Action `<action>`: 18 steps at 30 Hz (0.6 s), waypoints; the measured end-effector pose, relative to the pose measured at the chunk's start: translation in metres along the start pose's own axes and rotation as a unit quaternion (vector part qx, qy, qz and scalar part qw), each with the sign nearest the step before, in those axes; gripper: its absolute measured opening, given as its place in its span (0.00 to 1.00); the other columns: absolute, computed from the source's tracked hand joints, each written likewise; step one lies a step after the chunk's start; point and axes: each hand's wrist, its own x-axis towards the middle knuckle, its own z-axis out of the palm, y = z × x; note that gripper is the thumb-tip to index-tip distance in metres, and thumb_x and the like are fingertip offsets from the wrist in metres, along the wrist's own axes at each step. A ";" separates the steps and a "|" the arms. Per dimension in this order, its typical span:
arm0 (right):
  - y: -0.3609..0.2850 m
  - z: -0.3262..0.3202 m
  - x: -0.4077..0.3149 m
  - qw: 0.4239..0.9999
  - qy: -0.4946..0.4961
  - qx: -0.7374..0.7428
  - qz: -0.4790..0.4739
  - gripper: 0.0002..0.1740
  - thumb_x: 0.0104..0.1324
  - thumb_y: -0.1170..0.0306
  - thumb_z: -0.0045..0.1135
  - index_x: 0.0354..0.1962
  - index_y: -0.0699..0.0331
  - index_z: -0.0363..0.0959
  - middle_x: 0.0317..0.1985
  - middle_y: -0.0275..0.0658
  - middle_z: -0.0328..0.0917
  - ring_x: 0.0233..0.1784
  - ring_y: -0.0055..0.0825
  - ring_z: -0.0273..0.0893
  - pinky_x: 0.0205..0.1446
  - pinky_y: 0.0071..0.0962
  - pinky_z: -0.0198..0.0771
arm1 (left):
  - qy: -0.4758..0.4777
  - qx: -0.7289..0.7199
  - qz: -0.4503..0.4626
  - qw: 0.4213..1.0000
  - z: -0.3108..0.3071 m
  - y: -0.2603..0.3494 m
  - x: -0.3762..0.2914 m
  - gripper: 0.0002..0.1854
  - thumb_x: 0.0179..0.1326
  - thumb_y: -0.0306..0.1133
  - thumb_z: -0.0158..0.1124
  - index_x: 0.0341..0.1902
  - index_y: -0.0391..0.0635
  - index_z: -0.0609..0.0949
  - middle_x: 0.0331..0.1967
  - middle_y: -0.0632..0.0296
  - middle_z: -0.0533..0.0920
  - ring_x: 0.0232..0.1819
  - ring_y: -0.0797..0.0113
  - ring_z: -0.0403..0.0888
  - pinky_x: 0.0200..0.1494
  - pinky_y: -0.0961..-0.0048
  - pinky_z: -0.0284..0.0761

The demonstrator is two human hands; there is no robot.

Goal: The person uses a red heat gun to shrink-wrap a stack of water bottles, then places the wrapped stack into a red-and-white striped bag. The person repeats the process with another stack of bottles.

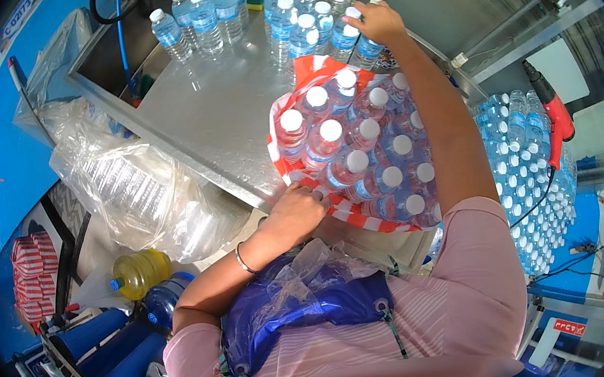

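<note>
A red-and-white striped plastic bag point(332, 64) stands on the steel table, its mouth wide and several capped clear water bottles point(356, 161) upright inside. My left hand point(299, 211) pinches the bag's near-left rim. Beyond the bag, my right hand point(381, 22) has its thumb and fingers around the white cap of a blue-labelled water bottle point(343, 37). That bottle stands in a loose group with other water bottles point(281, 29) at the table's back. My right forearm covers part of the bag's right side.
More bottles point(205, 23) stand at the back left of the steel table point(199, 122), beside a sink basin point(114, 59). Clear plastic wrapping point(128, 180) hangs at the left edge. On the right are stacked bottles point(525, 185) and a red heat gun point(556, 120) with a cord.
</note>
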 end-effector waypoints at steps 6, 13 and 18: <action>-0.020 -0.029 -0.026 0.997 0.072 -0.017 -0.020 0.28 0.61 0.41 0.54 0.36 0.60 0.73 0.26 0.47 0.80 0.35 0.48 0.79 0.38 0.46 0.74 | 0.049 -0.010 -0.012 0.999 0.001 -0.003 -0.015 0.09 0.50 0.26 0.57 0.37 0.41 0.79 0.30 0.56 0.80 0.38 0.59 0.80 0.45 0.64 0.71; -0.063 -0.192 -0.087 0.972 0.232 -0.004 -0.028 0.21 0.62 0.50 0.61 0.32 0.61 0.73 0.22 0.44 0.76 0.25 0.39 0.75 0.29 0.35 0.70 | 0.035 -0.010 0.030 0.999 -0.001 -0.009 -0.017 0.06 0.51 0.27 0.56 0.33 0.40 0.77 0.27 0.58 0.79 0.36 0.60 0.80 0.43 0.68 0.69; -0.106 -0.297 -0.144 0.928 0.257 0.258 0.077 0.16 0.67 0.58 0.59 0.40 0.64 0.77 0.25 0.26 0.72 0.28 0.09 0.64 0.30 0.16 0.60 | 0.024 0.008 0.068 0.997 -0.018 -0.006 -0.018 0.05 0.52 0.27 0.55 0.31 0.40 0.77 0.22 0.57 0.77 0.32 0.59 0.80 0.43 0.67 0.69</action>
